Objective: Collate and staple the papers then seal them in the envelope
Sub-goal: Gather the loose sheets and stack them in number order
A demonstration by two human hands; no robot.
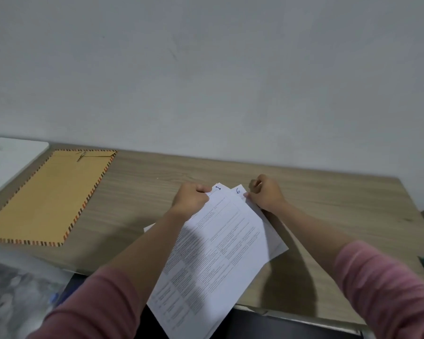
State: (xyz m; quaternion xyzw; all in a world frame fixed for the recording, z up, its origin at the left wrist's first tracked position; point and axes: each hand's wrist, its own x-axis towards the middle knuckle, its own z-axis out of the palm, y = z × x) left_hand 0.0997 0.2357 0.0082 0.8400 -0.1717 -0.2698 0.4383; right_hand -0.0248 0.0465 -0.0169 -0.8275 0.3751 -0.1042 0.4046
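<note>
Collating: left hand (191, 196) grips sheet "1" (213, 243); right hand (264, 194) apparently pinches sheet "6" (239, 191); next, ordering pages.

Papers (213, 253): white, black print. Envelope (47, 199): mustard-yellow, with an orange-and-black striped border. Table (340, 204): light woodgrain. Sleeves (387, 285): pink. Wall (206, 69): grey.

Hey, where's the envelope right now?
The envelope lies flat on the wooden table, far left in the head view, apart from the papers.
</note>
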